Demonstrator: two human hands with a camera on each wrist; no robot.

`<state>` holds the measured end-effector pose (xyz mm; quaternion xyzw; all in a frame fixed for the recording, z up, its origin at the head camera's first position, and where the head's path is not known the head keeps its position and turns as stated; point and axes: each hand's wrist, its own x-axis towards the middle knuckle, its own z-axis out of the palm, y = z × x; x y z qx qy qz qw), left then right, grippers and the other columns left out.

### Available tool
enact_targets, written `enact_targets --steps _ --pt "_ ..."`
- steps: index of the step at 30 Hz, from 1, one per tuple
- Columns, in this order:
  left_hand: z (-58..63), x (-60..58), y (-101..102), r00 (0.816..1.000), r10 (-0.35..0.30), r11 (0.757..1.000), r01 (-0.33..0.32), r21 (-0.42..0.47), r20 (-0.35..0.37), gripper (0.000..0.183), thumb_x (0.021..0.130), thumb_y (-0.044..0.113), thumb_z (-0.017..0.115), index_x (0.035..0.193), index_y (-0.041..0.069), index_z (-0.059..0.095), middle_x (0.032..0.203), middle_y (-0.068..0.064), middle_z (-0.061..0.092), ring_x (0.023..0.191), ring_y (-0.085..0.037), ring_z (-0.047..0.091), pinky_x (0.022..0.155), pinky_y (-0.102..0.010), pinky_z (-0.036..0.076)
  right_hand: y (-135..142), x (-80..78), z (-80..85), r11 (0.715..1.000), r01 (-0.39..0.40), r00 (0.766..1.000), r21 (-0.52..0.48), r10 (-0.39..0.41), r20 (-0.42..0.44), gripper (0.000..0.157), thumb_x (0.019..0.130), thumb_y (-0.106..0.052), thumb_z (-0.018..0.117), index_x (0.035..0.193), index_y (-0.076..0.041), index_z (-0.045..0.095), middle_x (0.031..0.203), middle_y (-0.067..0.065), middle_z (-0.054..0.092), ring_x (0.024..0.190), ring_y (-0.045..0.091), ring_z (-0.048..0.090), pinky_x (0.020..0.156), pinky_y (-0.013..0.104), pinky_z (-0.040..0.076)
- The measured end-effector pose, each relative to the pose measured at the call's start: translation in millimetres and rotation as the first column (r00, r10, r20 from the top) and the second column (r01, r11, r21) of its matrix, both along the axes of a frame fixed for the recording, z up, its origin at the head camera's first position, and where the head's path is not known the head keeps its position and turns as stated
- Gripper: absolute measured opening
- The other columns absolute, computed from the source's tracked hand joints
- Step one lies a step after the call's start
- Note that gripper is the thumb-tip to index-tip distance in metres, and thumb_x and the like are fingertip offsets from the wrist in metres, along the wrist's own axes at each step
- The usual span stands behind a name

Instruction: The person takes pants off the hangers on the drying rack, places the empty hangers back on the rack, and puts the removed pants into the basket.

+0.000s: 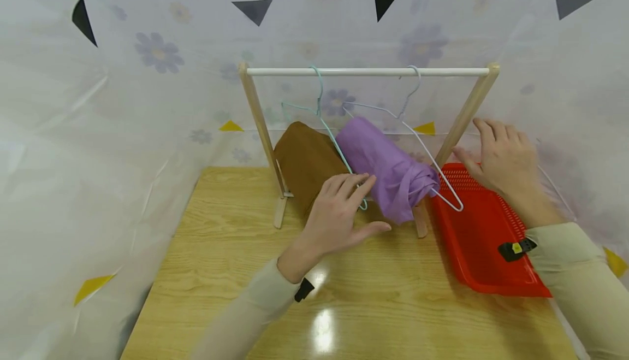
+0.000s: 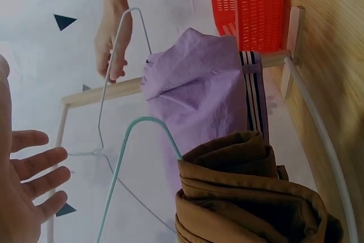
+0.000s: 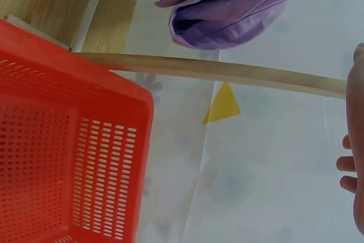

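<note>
A brown folded garment (image 1: 307,160) hangs over a mint-green hanger (image 1: 336,144) on a small rack's white rod (image 1: 361,71). To its right, purple clothing (image 1: 380,158) hangs over a white hanger (image 1: 426,147) on the same rod. In the head view my left hand (image 1: 331,215) overlaps the lower front of the brown garment, fingers extended and thumb spread. The left wrist view shows that hand's fingers apart, holding nothing. My right hand (image 1: 513,158) is beside the rack's right wooden post (image 1: 467,111), above the red basket, with nothing in its loosely bent fingers.
A red perforated basket (image 1: 484,229) sits at the table's right side, close to the rack's right foot (image 1: 420,222). The wooden table (image 1: 221,294) extends in front of the rack. Flower-patterned sheeting (image 1: 162,87) with black and yellow triangles surrounds it.
</note>
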<state>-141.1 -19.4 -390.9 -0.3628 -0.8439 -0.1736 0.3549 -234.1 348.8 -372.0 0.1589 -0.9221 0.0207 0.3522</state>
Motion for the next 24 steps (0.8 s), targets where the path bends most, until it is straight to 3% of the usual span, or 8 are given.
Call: enact_targets --steps 5,10,18,24 --pt "0.6 -2.8 15.4 1.000 0.007 1.000 -0.007 -0.010 0.004 0.087 0.075 0.069 0.083 0.135 0.007 0.068 0.130 -0.004 0.071 0.122 -0.022 0.065 0.111 -0.037 0.051 3.7 -8.1 -4.5 1.000 0.016 0.999 -0.008 -0.015 0.037 0.078 0.092 -0.056 0.062 0.142 0.004 0.055 0.129 0.032 0.064 0.111 0.057 0.061 0.095 0.067 0.050" --pt "1.9 -5.7 30.2 0.997 0.027 0.999 -0.024 -0.040 0.071 0.083 0.082 0.069 0.078 0.138 0.008 0.067 0.128 -0.003 0.072 0.124 -0.021 0.065 0.112 -0.034 0.051 5.3 -15.2 -7.2 1.000 0.013 0.999 -0.015 -0.012 0.047 0.074 0.089 -0.046 0.070 0.138 0.007 0.055 0.123 0.035 0.063 0.107 0.058 0.060 0.093 0.068 0.049" --pt "8.6 -6.9 53.3 0.981 0.101 0.993 -0.089 -0.079 0.166 0.080 0.087 0.071 0.071 0.136 0.009 0.066 0.128 -0.003 0.074 0.121 -0.020 0.068 0.110 -0.032 0.051 2.7 -25.4 -10.9 1.000 0.002 1.000 0.003 -0.002 0.025 0.073 0.091 -0.050 0.067 0.126 0.014 0.056 0.114 0.038 0.064 0.099 0.059 0.061 0.084 0.067 0.051" --pt "12.2 -5.3 66.9 0.970 0.128 0.990 -0.111 -0.089 0.208 0.081 0.090 0.073 0.067 0.137 0.007 0.065 0.129 -0.006 0.074 0.117 -0.019 0.070 0.108 -0.032 0.053 0.2 -34.4 -15.7 0.999 -0.023 0.998 0.031 0.025 -0.062 0.085 0.099 -0.070 0.040 0.102 0.014 0.055 0.096 0.035 0.062 0.081 0.055 0.061 0.066 0.060 0.051"
